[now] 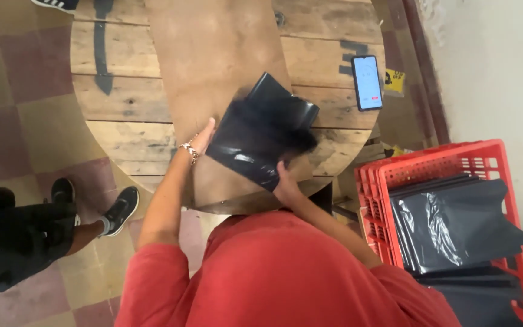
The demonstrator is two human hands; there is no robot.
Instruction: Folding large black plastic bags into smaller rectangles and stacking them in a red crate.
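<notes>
We note a round table of weathered wooden planks (122, 85) with a brown curved board (213, 54) laid across it. On that board lies the folded black glossy plastic bag (261, 130), partly rolled at its far end.

The left hand (204, 134) lies flat with fingers extended against the bag's left edge, pressing rather than grasping; a beaded bracelet (189, 148) sits at that wrist. The right hand (286, 181) is at the bag's near corner; its fingers appear tucked under or around the edge, though from this angle we cannot tell whether they close on it.

In our judgement, good handling here calls for the flat hand to keep the slippery film pinned while the other draws the edge square, so that the fold does not skew.

Also recorded: a smartphone with a lit screen (367, 82) lying on the planks, well apart from the bag; a red slotted plastic crate (449, 160) to the right, holding more black bags (455, 224); another person's dark shoes (119, 209) on the tiled floor (7, 109).
</notes>
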